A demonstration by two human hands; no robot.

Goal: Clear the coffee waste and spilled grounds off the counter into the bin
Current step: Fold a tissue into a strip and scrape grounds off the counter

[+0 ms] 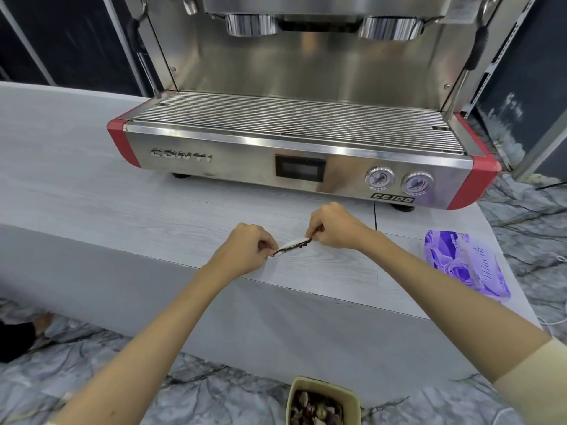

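Each grip is a pinch: the left hand (245, 248) nips the near-left end of a white tissue (290, 245) between thumb and curled fingers, and the right hand (333, 227) nips the far-right end the same way; between them the tissue is folded into a shallow trough, its long axis running from lower left up to upper right, held just above the worktop (92, 194) near its front edge; a dark line of coffee grounds (291, 247) lies along the fold, cradled rather than wrapped, so the ends look open. The bin (322, 401), a pale container with brown waste already in it, stands on the floor below and toward the person, a little right of the tissue, nearer the right arm; I judge the coming move to be a carry back and down over the worktop's edge, keeping the trough level so nothing slides out of the lower left end. Behind stands the espresso machine (291, 161); to the right a purple tissue pack (460, 262) lies on the worktop.
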